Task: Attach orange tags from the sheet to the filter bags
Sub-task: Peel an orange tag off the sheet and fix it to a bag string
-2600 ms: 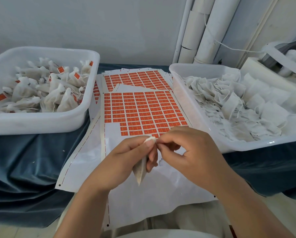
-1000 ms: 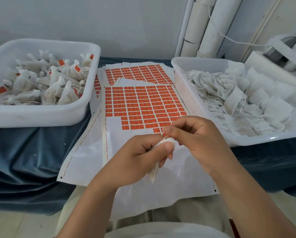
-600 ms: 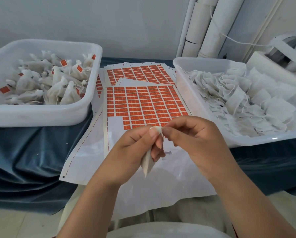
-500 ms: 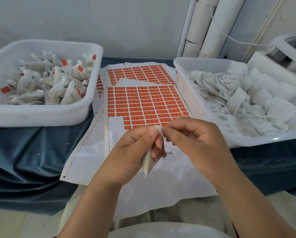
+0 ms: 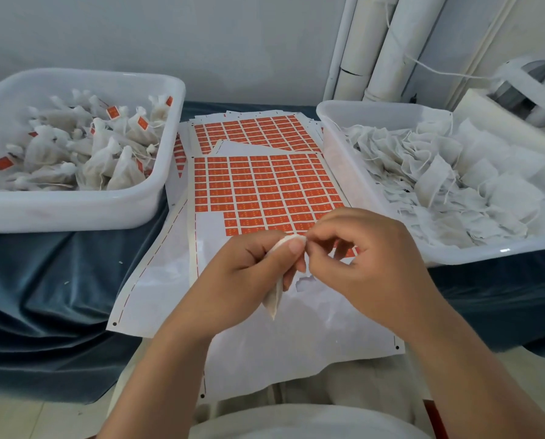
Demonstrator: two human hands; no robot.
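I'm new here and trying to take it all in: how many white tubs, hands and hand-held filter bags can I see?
White tubs: 2 (left tub, right tub)
Hands: 2 (left hand, right hand)
Filter bag pinched by both hands: 1
Total: 5

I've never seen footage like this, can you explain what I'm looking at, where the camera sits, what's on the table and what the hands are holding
There is no machine here. The single camera sits on a person's head and looks down at their two bare hands. The left hand grips a white filter bag, and the right hand pinches its top. Under them lies a sheet of orange tags, partly used, on a blue cloth. The left tub holds tagged bags, and the right tub holds untagged bags.
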